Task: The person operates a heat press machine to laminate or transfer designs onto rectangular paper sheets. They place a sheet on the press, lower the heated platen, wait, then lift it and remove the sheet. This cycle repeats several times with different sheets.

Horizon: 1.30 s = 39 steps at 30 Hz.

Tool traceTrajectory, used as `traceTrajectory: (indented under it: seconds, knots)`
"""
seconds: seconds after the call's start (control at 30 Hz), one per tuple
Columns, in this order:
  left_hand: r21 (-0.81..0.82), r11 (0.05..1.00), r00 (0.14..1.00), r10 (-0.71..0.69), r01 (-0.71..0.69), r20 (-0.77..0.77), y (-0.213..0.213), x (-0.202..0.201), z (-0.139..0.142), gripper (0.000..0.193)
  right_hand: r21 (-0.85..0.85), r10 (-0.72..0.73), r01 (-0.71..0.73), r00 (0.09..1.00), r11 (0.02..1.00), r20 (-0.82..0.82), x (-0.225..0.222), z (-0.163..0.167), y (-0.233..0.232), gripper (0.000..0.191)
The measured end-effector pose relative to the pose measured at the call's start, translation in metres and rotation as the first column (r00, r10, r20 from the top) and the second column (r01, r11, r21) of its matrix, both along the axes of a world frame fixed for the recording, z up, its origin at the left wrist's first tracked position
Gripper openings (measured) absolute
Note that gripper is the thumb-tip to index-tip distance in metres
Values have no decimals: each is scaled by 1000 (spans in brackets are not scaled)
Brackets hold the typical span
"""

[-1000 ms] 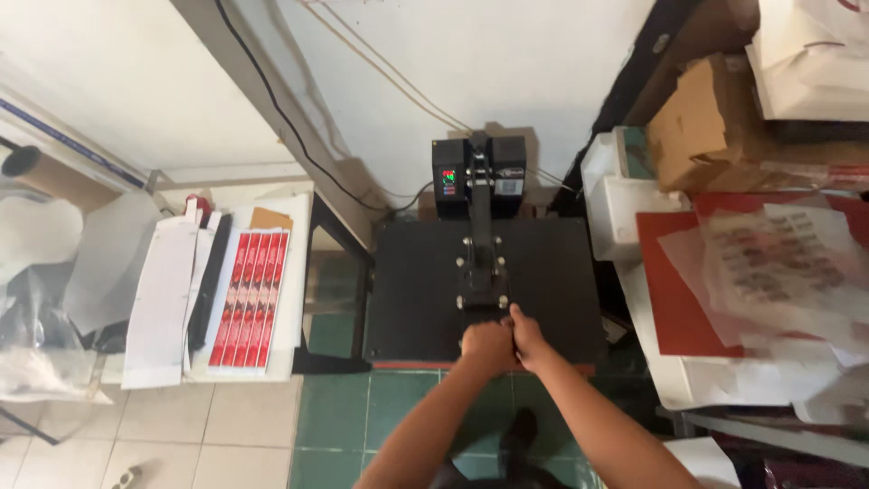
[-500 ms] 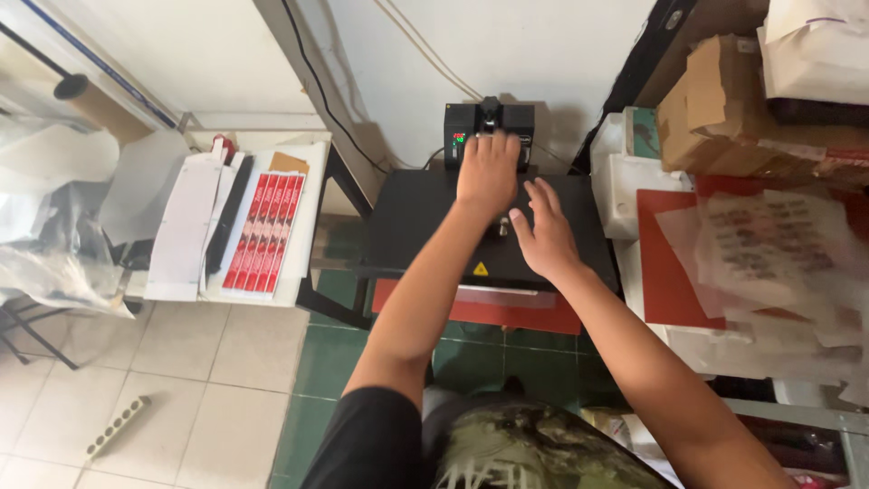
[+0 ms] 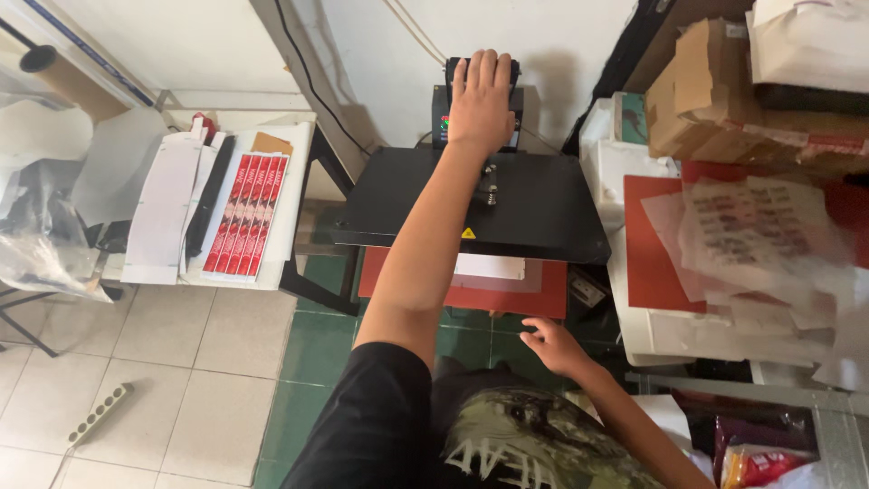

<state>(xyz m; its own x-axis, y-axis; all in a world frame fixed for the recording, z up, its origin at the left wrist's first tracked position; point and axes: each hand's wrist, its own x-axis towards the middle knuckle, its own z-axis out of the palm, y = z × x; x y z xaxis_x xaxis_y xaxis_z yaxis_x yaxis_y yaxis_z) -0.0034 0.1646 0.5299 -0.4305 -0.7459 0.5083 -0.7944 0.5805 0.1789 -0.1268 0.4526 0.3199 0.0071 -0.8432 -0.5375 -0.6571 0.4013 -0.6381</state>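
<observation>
1. The heat press [image 3: 471, 204] stands against the white wall, between a side worktop [image 3: 294, 195] and a cluttered white worktop [image 3: 634, 308]. Its black upper plate is lifted over a red lower pad [image 3: 507, 299].
2. On the red pad lies a white sheet [image 3: 489, 265], partly tucked under the plate's front edge.
3. The left hand [image 3: 480, 100] is stretched out, lying flat with straight fingers on top of the black control box [image 3: 453, 122] at the back of the press; it clasps nothing.
4. The right hand [image 3: 552, 346] hangs low in front of the press, just below the red pad's front edge, fingers loosely curled and empty.
5. On the side worktop lie a sheet of red printed strips [image 3: 246, 215], a white paper sheet [image 3: 163, 213] and a black strip between them.
6. On the white worktop lie a red mat [image 3: 656, 244] and translucent printed sheets [image 3: 760, 235]; cardboard boxes [image 3: 715, 91] are stacked behind.
7. A white power strip [image 3: 100, 412] lies on the tiled floor.
</observation>
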Motion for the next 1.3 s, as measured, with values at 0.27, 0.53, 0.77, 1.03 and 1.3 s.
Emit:
traceTrajectory:
  seconds: [0.27,0.53,0.77,1.03,1.3]
  knots:
    - [-81,930,867,-365,360,-339,77,10,-198,59,-184,-108,110,994,977,20,10,-58,-5,54]
    - [868,495,972,-222,41,81,173,120,-415,56,119,106,-80,968,990,-228,76,-111,-50,56]
    - [765,641,953,-185,-67,238,87,181,-457,57,77,138,-122,955,990,-262,149,-164,-49,55]
    - [747,657,917,-229,-102,326,90,201,-462,82,13,68,-67,963,998,-261,158,-180,2,55]
    - [886,442,897,-323,-141,304,127,202,-455,109,75,114,-95,938,993,-327,136,-170,66,61]
